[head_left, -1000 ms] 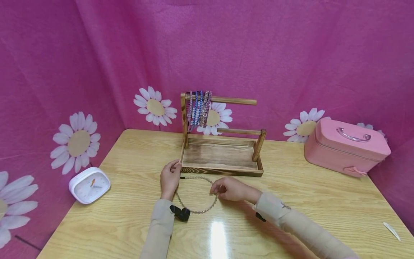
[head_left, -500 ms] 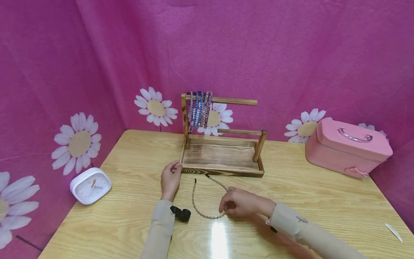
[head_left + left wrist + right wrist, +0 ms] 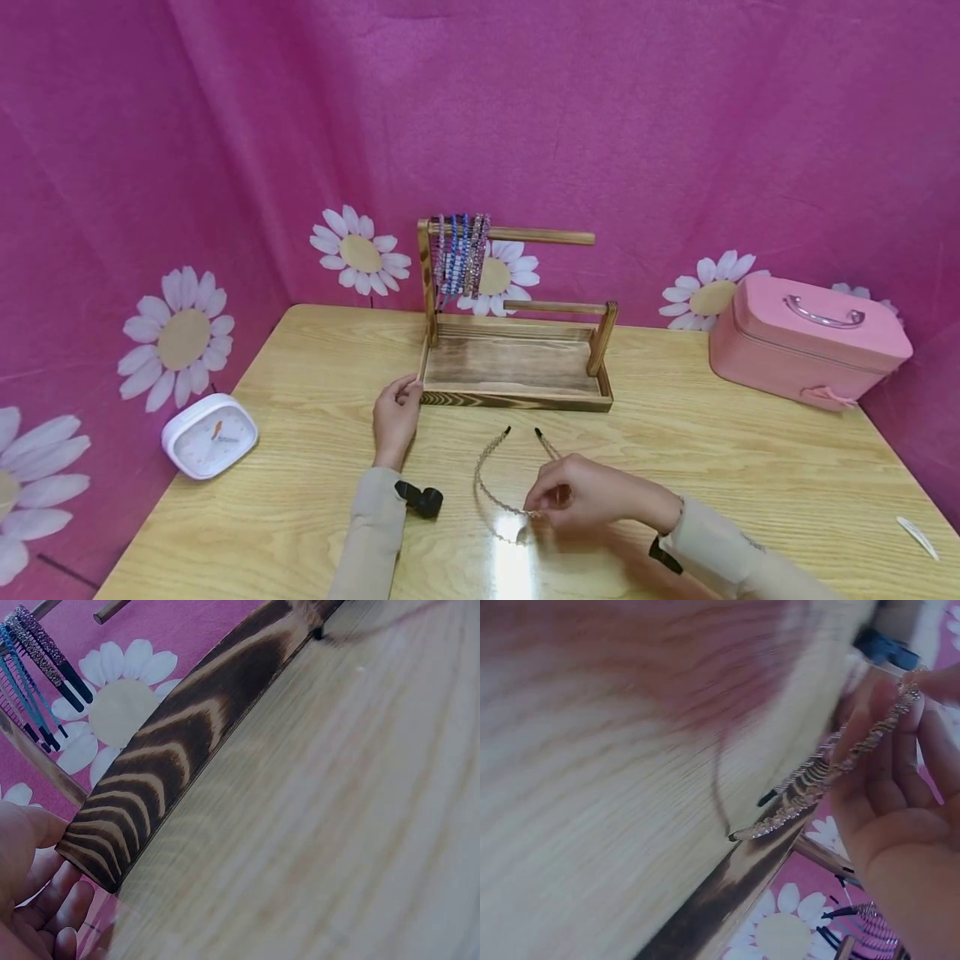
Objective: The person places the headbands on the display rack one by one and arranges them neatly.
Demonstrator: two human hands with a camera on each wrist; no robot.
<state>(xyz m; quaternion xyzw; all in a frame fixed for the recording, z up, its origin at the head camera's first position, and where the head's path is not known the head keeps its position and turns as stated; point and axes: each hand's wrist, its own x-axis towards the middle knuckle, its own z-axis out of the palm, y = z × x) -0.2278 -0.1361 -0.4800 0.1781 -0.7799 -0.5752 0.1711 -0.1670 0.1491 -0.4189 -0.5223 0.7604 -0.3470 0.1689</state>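
My right hand point(image 3: 581, 493) pinches a thin beaded headband point(image 3: 478, 477) near its curved end, thumb against fingers. In the head view its two black tips point toward the back, in front of the wooden stand. From the right wrist view, the twisted beading of the headband point(image 3: 875, 738) shows close up. My left hand point(image 3: 396, 419) grips the front left corner of the wooden stand's tray point(image 3: 517, 402). In the left wrist view the thumb lies at that corner, with the other fingers curled beside it. Several beaded headbands point(image 3: 462, 258) hang at the left of the stand's upper bar point(image 3: 540, 237).
On the lower right post sits a shorter bar point(image 3: 555, 307). A white clock point(image 3: 212, 437) stands at the left table edge, a pink case point(image 3: 810, 346) at the back right. Near the right edge lies a small white strip point(image 3: 917, 537). A pink flowered cloth point(image 3: 637, 125) hangs behind.
My right hand has moved right and toward me with the headband, which has turned so its tips now point to the back. The left hand has stayed at the tray corner.
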